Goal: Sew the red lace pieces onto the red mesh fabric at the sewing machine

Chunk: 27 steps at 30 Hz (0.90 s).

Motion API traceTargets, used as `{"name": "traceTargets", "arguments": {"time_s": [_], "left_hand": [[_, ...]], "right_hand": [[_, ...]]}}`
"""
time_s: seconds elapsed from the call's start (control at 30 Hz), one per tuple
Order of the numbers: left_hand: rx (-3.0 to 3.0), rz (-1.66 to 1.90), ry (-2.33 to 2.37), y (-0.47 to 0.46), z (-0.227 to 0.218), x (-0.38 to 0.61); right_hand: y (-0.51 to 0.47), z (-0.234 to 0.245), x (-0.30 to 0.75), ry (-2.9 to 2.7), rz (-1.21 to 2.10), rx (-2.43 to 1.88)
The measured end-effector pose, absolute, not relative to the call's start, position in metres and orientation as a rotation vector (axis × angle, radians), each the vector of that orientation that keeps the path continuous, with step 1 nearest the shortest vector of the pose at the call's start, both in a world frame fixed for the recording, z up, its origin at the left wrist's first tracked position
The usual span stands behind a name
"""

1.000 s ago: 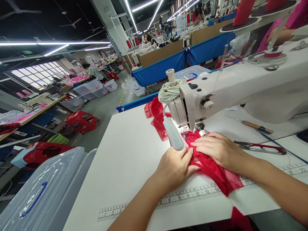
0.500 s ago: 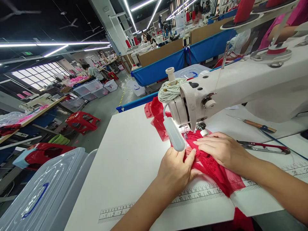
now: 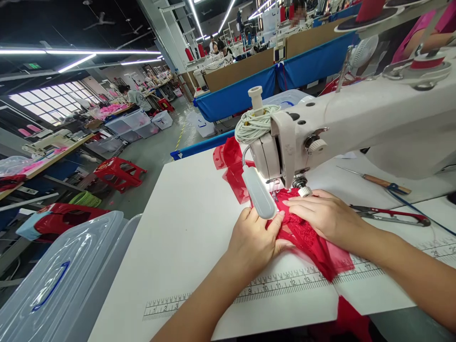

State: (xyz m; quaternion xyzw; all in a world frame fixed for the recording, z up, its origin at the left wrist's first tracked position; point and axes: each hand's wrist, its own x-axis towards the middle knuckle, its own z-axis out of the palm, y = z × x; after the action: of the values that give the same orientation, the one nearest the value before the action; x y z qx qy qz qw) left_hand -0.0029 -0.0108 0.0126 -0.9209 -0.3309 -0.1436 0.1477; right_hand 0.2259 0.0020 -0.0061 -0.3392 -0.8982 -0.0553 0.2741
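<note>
Red lace and mesh fabric (image 3: 302, 232) lies under the needle area of a white sewing machine (image 3: 356, 123), its lower end hanging over the table's front edge. My left hand (image 3: 254, 237) is at the fabric's left side, index finger and thumb closed on its edge; the other fingertips are partly behind the grey lamp (image 3: 260, 194). Flat on top of the fabric, just right of the presser foot (image 3: 273, 194), rests my right hand (image 3: 324, 213) with fingers stretched out. More sheer red fabric (image 3: 233, 166) lies behind the lamp.
Right of my right hand lie red-handled thread snips (image 3: 392, 216) and a wooden-handled awl (image 3: 384, 184). A printed ruler (image 3: 278, 287) runs along the white table's (image 3: 185, 228) front. Lidded plastic bins (image 3: 71, 275) and a red stool (image 3: 119, 173) stand left. Other people work farther back.
The view has shifted slightly. Both hands stay on the red fabric, which has moved a little toward the needle. The fabric's lower end has drawn slightly up and left.
</note>
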Motion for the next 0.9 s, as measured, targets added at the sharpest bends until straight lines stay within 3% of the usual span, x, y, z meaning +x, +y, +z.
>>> {"name": "traceTargets", "arguments": {"time_s": [0.5,0.7,0.9], "left_hand": [[-2.924,-0.525,-0.672,0.002,0.02,-0.003],[-2.923,-0.473,-0.975,-0.003,0.021,-0.001],[-2.852,-0.491,-0.891,-0.009,0.02,0.002]], "right_hand": [[0.0,-0.007,0.227,-2.448,-0.152,-0.762],[-0.002,-0.011,0.228,-2.41,-0.141,-0.743],[-0.001,-0.011,0.231,-2.456,-0.145,-0.721]]}}
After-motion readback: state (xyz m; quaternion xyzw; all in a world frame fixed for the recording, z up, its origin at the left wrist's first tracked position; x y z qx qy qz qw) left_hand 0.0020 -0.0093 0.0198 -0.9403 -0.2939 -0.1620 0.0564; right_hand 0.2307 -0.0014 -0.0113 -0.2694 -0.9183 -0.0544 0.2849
